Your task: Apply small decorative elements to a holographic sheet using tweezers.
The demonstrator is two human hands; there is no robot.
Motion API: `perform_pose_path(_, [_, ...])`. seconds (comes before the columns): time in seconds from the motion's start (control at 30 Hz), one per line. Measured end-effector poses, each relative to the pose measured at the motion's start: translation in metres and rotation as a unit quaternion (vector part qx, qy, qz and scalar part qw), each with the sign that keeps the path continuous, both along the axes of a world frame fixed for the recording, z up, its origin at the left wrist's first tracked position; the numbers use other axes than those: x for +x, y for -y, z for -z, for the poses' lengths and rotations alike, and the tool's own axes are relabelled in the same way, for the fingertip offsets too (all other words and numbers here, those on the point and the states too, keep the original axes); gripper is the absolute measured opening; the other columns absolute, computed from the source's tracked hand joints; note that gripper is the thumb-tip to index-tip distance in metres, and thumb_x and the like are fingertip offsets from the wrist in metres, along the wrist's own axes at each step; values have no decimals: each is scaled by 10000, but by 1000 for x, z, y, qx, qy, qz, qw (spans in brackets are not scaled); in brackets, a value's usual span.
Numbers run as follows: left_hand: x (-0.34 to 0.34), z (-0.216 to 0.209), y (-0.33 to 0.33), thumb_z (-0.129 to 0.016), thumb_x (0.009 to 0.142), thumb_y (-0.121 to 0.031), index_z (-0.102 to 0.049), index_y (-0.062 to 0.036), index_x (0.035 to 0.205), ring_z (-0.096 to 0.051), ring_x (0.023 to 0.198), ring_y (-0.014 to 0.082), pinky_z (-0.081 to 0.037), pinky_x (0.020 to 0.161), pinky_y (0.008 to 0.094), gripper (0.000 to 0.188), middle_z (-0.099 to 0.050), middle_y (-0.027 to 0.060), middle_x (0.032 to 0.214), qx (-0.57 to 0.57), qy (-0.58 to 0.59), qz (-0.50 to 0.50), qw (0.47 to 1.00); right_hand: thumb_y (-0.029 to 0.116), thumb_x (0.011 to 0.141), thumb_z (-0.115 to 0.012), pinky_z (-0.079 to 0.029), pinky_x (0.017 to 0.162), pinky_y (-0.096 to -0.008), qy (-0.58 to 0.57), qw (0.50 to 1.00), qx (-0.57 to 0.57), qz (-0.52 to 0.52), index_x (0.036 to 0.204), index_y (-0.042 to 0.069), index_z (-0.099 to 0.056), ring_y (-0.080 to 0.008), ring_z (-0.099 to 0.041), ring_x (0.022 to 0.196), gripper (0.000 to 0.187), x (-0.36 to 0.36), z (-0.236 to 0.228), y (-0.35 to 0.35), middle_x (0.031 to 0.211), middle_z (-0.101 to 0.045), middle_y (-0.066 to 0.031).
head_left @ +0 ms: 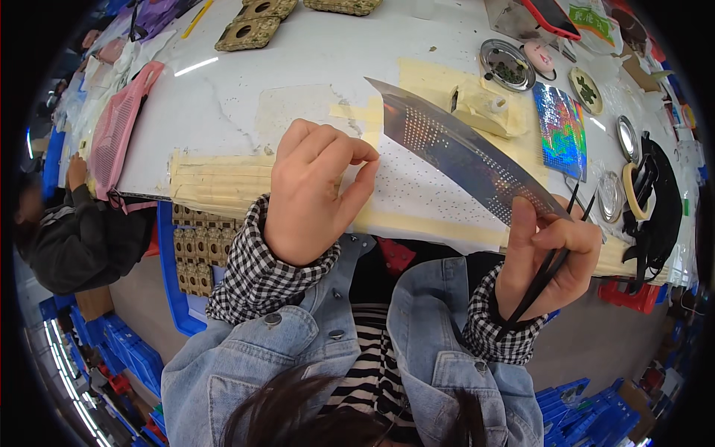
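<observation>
My right hand [555, 257] pinches the lower right end of a thin, shiny perforated sheet [454, 141] between thumb and fingers. Black tweezers [550, 274] are tucked in the same hand, tips pointing up and away. The sheet is tilted up over a white paper [424, 186] marked with many small dots. At the left edge of this paper, my left hand [316, 190] has thumb and forefinger brought together in a pinch. Whether it holds the paper's edge or something tiny cannot be made out.
Beyond the sheet are a yellowish taped block [488, 108], a holographic sheet [560, 130] and a round metal dish [508, 65] of dark bits. Camouflage-patterned pieces [253, 26] lie at the far left. A blue crate [170, 261] stands below the table edge; another person [74, 246] sits left.
</observation>
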State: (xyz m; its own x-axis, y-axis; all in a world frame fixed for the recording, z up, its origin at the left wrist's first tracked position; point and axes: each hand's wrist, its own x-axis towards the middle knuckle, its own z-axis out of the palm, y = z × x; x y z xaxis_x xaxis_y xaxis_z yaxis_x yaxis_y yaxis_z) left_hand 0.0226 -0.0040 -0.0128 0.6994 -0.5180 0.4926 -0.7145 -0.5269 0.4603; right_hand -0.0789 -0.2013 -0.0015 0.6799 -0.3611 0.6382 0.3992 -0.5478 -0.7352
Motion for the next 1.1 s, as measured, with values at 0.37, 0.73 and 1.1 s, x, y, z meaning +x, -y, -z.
perform_pose_path(0.37, [2,9,-1,-696,699,-15,-652,-45,796,-525,766,244,-429,715,348,110,-593,45,738,13,8,16,1000,-109,778,-687,-509,745,-300,-5,1000,3,0,822,56,-433,-212,-656,817,306,0,1,0,910,-684,-213])
perform_pose_path(0.73, [-1,4,0,-652,646,-86,-629,-60,784,-528,805,192,-396,748,322,142,-557,17,747,203,193,30,959,-115,774,-689,-518,757,-311,-3,1000,9,-2,822,55,-431,-215,-661,822,313,-1,3,0,908,-683,-214])
perform_pose_path(1.1, [9,-9,3,-574,654,-138,-582,-53,665,-504,817,184,-389,768,296,86,-520,37,704,274,239,121,924,-113,780,-686,-523,768,-307,-5,1000,1,-2,827,50,-430,-212,-664,813,308,-5,2,0,912,-683,-216])
